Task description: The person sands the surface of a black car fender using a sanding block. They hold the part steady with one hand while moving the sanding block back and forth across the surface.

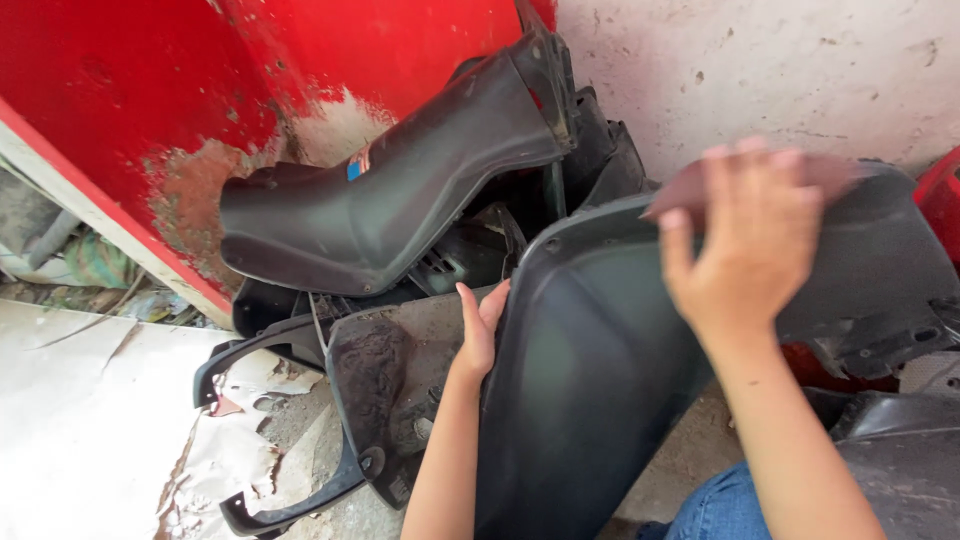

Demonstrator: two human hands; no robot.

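Both hands on black panel

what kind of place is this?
Probably an informal scooter repair or scrap yard: black plastic body panels are piled against a peeling red wall, and the concrete floor is dirty.

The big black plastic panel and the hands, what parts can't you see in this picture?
- Black panel: its lower end is cut off by the bottom edge of the head view.
- Left hand: fingertips hidden behind the panel's edge.
- Right hand: blurred; the reddish-brown sheet under it can't be identified.
- Stacked black parts: overlapping, their shapes unclear.
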